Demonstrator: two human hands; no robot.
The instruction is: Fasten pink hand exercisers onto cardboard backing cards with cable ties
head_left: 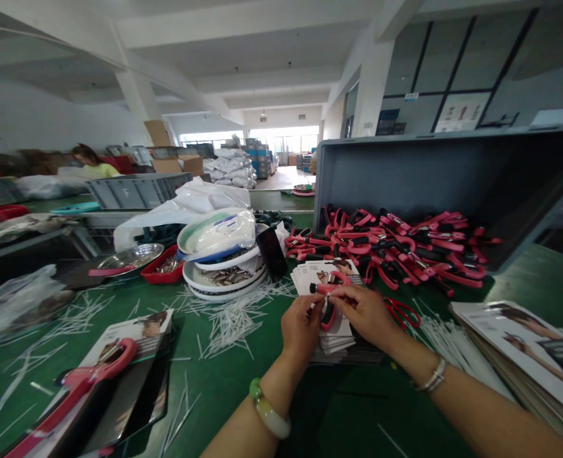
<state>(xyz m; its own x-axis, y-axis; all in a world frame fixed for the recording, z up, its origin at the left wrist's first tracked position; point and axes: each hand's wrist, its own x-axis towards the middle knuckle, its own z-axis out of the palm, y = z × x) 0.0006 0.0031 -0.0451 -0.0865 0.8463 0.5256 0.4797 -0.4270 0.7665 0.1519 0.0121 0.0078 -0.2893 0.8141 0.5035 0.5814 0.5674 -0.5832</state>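
Note:
My left hand (301, 323) and my right hand (364, 312) meet over a stack of printed cards (303, 278). On the top card lie pink-and-black-handled pliers (339, 278), partly covered by my fingers. Both hands are closed, with fingertips pinching a thin white cable tie (327, 298) at the pliers. How far the tie goes round the pliers is hidden. Just right of my right hand lie red-handled scissors (402, 313). Many loose white cable ties (232, 324) lie left of the cards, and a bundle of longer ties (453, 346) lies to the right.
A tipped grey crate (357, 172) spills pink pliers (405, 245) behind the cards. Stacked trays (224, 277), a dark phone (271, 252) and a red bin (164, 270) stand left. Carded pliers (85, 381) lie front left; a card stack (524, 356) sits right. A person (95, 164) is far left.

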